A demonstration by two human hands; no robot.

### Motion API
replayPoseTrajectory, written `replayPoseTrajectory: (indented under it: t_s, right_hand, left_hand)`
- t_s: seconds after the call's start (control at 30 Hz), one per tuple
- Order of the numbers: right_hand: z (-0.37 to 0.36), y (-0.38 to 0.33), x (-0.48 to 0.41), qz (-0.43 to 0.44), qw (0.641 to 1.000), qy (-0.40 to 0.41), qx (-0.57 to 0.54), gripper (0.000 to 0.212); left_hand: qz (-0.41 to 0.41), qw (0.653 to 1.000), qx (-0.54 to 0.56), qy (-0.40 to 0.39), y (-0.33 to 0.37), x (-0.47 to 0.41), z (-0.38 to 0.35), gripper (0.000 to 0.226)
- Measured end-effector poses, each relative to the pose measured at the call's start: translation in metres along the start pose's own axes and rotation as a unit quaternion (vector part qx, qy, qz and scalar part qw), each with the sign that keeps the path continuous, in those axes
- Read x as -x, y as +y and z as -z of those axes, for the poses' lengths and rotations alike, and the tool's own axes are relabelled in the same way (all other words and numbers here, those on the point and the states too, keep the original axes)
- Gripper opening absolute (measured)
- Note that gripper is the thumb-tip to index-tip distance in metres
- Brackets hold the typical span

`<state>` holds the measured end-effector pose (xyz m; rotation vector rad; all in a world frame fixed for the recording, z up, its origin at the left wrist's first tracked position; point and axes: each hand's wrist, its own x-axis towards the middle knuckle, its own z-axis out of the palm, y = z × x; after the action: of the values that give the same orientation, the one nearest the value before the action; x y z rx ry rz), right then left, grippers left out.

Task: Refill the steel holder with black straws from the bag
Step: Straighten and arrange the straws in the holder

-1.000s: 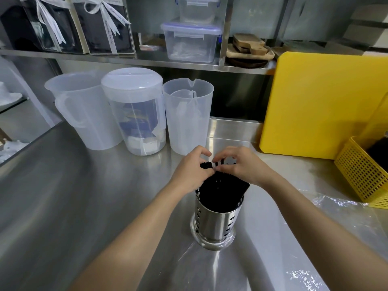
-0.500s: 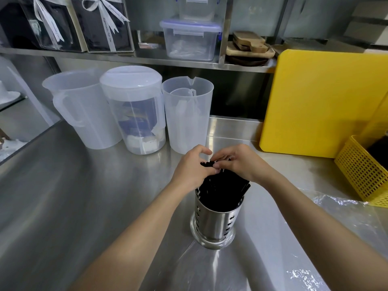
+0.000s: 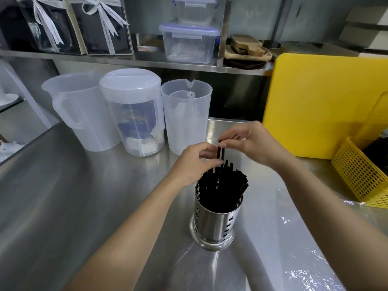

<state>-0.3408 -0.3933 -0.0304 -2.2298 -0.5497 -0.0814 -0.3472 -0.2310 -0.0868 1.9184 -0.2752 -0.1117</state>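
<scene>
A perforated steel holder (image 3: 212, 225) stands on the steel counter, packed with black straws (image 3: 222, 187) that lean to the right. My right hand (image 3: 249, 141) pinches the tops of a couple of black straws (image 3: 220, 153) lifted above the bunch. My left hand (image 3: 195, 164) rests against the left side of the bunch, fingertips on the raised straws. A clear plastic bag (image 3: 304, 259) lies flat on the counter to the right of the holder.
Three translucent jugs (image 3: 130, 110) stand behind the holder at the left. A yellow cutting board (image 3: 327, 101) leans at the back right, with a yellow mesh basket (image 3: 361, 171) beside it. A shelf with plastic boxes (image 3: 189, 40) runs above.
My right hand has risen and drawn a couple of straws up out of the bunch. My left hand has stayed at the bunch's left side.
</scene>
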Motion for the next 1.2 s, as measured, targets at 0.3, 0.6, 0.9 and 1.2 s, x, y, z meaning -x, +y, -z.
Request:
replayPoseTrajectory:
  t_s: [0.3,0.6,0.9,1.2]
  right_hand:
    - [0.021,-0.022,0.006,0.081,0.988,0.096,-0.085,0.009]
    - [0.017,0.009,0.029,0.013,0.999,0.035,-0.028,0.038]
    - [-0.004,-0.012,0.037,0.087,0.995,0.038,-0.039,0.059]
    - [-0.026,-0.001,0.036,0.048,0.986,0.128,-0.093,0.027]
  left_hand:
    - [-0.082,0.995,0.047,0.033,0.035,0.001,0.007,0.008]
    - [-0.03,0.94,0.261,0.218,0.051,-0.004,0.053,0.012]
    - [0.117,0.827,0.528,0.151,0.029,-0.007,0.045,0.001]
    - [0.136,0.803,0.559,0.158,0.012,-0.008,0.034,0.004]
